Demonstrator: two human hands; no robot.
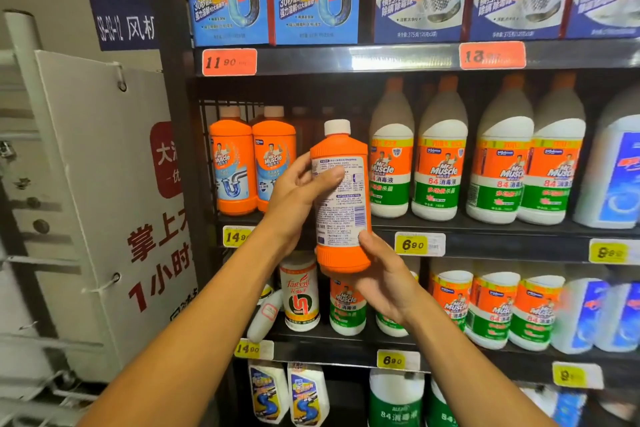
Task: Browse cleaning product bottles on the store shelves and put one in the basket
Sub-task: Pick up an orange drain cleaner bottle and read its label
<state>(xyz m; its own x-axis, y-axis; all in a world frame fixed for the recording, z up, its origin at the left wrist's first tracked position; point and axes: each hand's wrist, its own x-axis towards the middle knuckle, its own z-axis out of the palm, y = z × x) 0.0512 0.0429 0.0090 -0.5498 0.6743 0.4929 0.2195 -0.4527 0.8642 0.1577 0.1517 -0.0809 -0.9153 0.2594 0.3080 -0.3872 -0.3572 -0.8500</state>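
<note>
Orange bottle (341, 198) upright before the shelf (381, 61) — left hand (298, 191) grips its side, right hand (384, 274) its base.

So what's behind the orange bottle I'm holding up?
Behind the orange bottle, held by left hand and right hand, is the shelf edge. Its yellow price tag is partly hidden by the forearm; anything directly behind is covered.

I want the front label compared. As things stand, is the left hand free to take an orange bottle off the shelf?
Probably not: the left hand already grips the held orange bottle, though the shelf bottles stand unobstructed nearby.
</note>
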